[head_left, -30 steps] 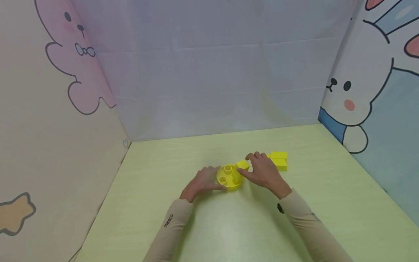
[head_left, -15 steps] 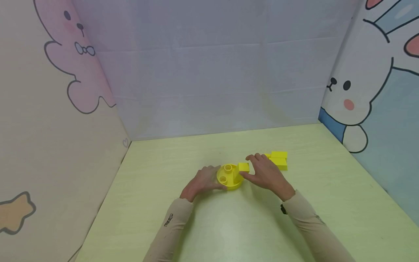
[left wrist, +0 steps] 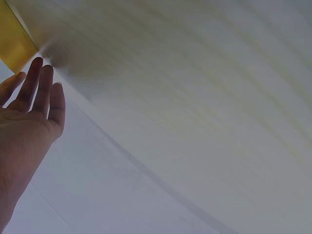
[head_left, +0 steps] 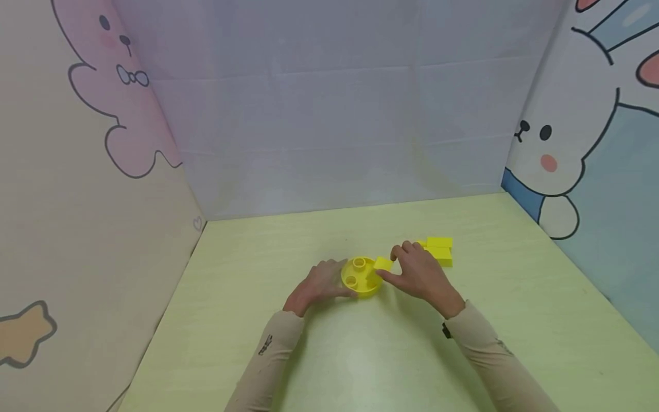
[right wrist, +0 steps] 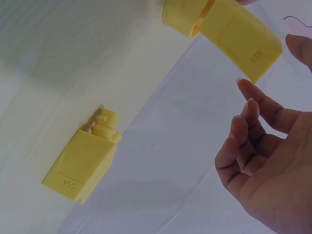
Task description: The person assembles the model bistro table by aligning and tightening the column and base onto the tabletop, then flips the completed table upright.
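A round yellow holder (head_left: 366, 293) with raised rings inside its rim sits on the table, my left hand (head_left: 320, 280) holding it with thumb and fingers on either side. In the left wrist view, the fingers reach to the yellow side (left wrist: 13, 43) of that holder. A yellow block (head_left: 383, 264) marked 148 stands tilted over the holder's right part. My right hand (head_left: 419, 273) has thumb and index finger at the block's upper end, pinching it. The right wrist view has the numbered block (right wrist: 241, 39) overlapping the holder (right wrist: 181, 17); its lower end is hidden in the head view.
More yellow blocks (head_left: 439, 257) lie on the table just beyond my right hand. One block (right wrist: 80, 165) there is marked 155 and has a narrow stepped neck. A pale back wall and cartoon-printed side walls border the light green table (head_left: 247, 257).
The block in my right hand has turned and changed its tilt over the holder, shifting slightly. My right hand has moved a little to the right; my left hand and the holder stay put.
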Tool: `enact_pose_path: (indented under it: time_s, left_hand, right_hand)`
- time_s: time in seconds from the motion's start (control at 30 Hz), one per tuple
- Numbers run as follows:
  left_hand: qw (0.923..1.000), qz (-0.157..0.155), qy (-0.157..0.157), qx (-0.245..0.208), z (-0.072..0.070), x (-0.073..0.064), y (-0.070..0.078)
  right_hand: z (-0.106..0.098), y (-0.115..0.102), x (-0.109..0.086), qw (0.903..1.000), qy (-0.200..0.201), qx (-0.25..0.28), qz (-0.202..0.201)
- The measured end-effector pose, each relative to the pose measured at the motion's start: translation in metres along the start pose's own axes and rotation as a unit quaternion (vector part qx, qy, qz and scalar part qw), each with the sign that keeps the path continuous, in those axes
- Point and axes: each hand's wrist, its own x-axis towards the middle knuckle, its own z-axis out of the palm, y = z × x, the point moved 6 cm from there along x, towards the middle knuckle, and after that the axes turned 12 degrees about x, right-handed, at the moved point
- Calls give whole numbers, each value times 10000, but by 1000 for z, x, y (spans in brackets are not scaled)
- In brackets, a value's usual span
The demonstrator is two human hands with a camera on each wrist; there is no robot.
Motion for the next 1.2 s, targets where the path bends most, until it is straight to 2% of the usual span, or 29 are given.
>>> enact_pose_path:
  time_s: [0.47,0.73,0.97,1.2]
  left_hand:
    - [9999,-106,-61,-46,2,0,-3]
    - [9997,-183,-103,-116,2,-1,-3]
    - [9998,-117,-62,-121,1,-1,-4]
    - [10000,-21,4,-25,0,-1,-4]
  right_hand:
    - [1,-10,-1,9995,6,-100,-292]
    - [4,-10,1,9974,-279,161,-640]
    - [8,-14,1,9966,40,-86,-817]
    - [6,-19,2,9960,231,-111,-858]
